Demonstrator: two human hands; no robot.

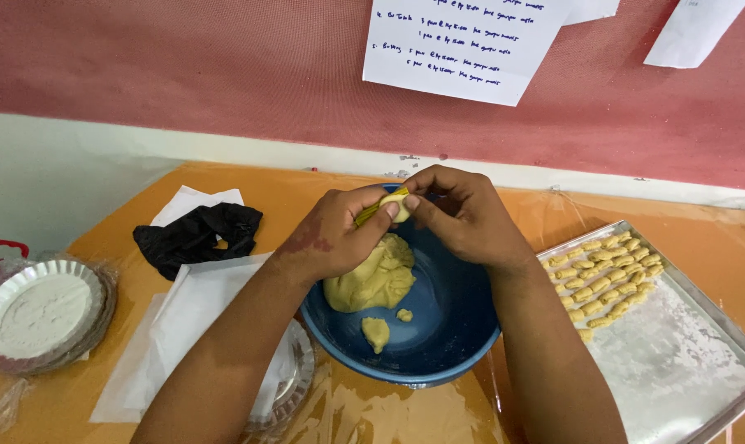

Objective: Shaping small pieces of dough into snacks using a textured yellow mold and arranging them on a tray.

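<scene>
two hands meet above the blue bowl (450,329). the left hand (335,234) holds a small yellow comb-like tool (371,211) with a small dough piece (395,205) lying on it, and the right hand (463,214) pinches that piece with thumb and fingertips. below the grip, the big dough lump (372,279) rests in the bowl. to the right, a metal tray (685,362) carries rows of shaped dough pieces (607,275).

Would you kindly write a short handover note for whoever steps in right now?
Left hand holds a yellow comb-like tool; right hand presses a small dough piece onto it, above the blue bowl.
The main dough lump and two scraps lie in the bowl.
Done: rows of ridged pieces on the metal tray, right.
Left: most of the dough is unshaped.
</scene>
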